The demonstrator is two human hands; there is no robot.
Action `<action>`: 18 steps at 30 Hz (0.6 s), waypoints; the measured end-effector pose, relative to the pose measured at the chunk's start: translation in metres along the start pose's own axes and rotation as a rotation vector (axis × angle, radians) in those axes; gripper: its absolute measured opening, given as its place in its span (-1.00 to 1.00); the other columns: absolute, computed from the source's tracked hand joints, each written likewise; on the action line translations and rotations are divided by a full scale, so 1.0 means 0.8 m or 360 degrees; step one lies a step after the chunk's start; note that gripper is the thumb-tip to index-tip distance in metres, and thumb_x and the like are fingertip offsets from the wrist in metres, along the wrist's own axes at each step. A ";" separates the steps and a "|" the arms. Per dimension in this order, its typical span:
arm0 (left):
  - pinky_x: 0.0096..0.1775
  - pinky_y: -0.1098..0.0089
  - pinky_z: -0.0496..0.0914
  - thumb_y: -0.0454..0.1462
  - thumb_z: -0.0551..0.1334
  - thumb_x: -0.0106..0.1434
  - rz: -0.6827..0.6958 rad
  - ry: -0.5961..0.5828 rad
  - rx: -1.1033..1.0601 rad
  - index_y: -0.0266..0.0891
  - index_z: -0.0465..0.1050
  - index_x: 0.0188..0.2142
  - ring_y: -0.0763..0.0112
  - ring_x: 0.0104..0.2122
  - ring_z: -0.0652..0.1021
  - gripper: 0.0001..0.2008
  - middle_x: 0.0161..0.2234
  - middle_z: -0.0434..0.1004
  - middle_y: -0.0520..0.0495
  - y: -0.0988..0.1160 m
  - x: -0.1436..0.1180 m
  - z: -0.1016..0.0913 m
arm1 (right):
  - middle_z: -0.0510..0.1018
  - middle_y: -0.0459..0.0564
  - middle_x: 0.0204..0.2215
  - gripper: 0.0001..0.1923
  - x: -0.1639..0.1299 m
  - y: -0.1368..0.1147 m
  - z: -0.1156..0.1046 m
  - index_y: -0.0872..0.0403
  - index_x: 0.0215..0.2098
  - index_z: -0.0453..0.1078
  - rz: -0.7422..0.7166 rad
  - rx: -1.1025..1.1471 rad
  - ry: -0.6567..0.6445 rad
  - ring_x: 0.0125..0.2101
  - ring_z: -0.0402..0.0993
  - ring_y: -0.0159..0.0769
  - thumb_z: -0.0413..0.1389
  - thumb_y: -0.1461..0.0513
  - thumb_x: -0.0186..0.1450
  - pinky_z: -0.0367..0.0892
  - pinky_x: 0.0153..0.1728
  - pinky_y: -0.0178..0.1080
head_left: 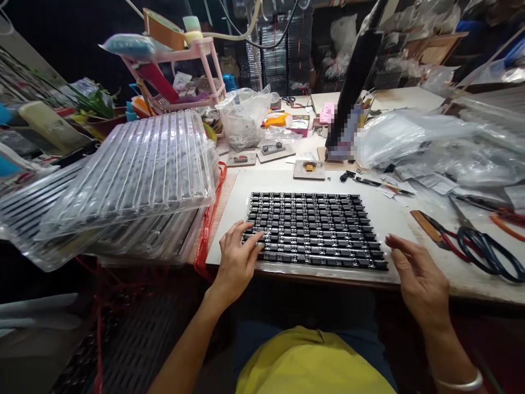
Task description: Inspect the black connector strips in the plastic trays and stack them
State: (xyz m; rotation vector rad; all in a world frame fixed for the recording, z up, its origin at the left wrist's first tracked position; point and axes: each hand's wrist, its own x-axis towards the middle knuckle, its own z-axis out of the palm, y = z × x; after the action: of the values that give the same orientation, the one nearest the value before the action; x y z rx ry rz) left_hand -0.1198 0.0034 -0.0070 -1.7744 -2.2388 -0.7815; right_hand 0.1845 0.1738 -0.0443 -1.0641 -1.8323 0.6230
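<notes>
A clear tray (328, 269) filled with rows of small black components (314, 229) lies on a white board (381, 213) at the table's front edge. My left hand (238, 257) rests with its fingertips on the tray's near left corner, fingers spread, holding nothing. My right hand (416, 273) hovers just off the tray's near right corner, fingers loosely apart and empty.
A tilted stack of clear ribbed trays (135, 169) fills the left side. Scissors (471, 238) lie to the right, with plastic bags (443, 148) behind them. Small jig blocks (309, 169) and a dark upright post (355, 76) stand behind the board. A pink rack (180, 65) is at the back.
</notes>
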 end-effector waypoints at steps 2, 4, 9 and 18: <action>0.11 0.04 0.16 -0.25 0.10 0.33 0.0114 -0.0057 0.0094 -0.15 0.36 0.07 0.10 0.19 0.21 -0.67 0.10 0.32 -0.21 0.008 -0.004 0.008 | 0.48 0.03 -0.09 -0.69 0.017 0.005 -0.006 0.02 0.00 0.38 0.0013 -0.0067 0.0040 -0.08 0.44 -0.23 0.01 0.11 0.34 0.34 -0.02 -0.13; 0.11 0.00 0.13 -0.24 0.13 0.31 0.0197 -0.0047 0.0172 -0.14 0.33 0.11 0.04 0.20 0.20 -0.63 0.12 0.31 -0.23 0.012 -0.008 0.017 | 0.48 0.07 -0.12 -0.69 0.042 0.013 -0.014 0.06 -0.06 0.39 -0.0042 -0.0311 0.0016 -0.14 0.46 -0.23 -0.02 0.10 0.34 0.38 -0.12 -0.16; 0.13 -0.05 0.09 -0.28 0.14 0.29 0.0278 0.0108 0.0131 -0.10 0.35 0.11 0.00 0.18 0.23 -0.62 0.11 0.32 -0.23 0.002 -0.013 0.034 | 0.51 0.07 -0.21 -0.75 0.116 0.039 -0.040 0.09 -0.23 0.45 0.0008 -0.0836 -0.0138 -0.25 0.46 -0.26 -0.04 0.19 0.32 0.36 -0.21 -0.24; 0.14 -0.18 0.09 -0.25 0.13 0.28 0.0264 0.0135 0.0057 0.22 -0.05 0.29 -0.07 0.19 0.24 -0.35 0.12 0.28 -0.18 -0.002 -0.013 0.040 | 0.55 0.11 -0.26 -0.75 0.135 0.073 -0.132 0.11 -0.35 0.49 0.0474 -0.1455 -0.0202 -0.27 0.44 -0.22 -0.04 0.27 0.25 0.25 -0.28 -0.24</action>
State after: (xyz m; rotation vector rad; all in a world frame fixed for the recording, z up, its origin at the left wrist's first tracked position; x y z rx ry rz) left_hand -0.1129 0.0103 -0.0391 -1.8449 -2.0096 -0.7625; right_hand 0.2771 0.2951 0.0096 -1.9464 -2.1303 -0.0349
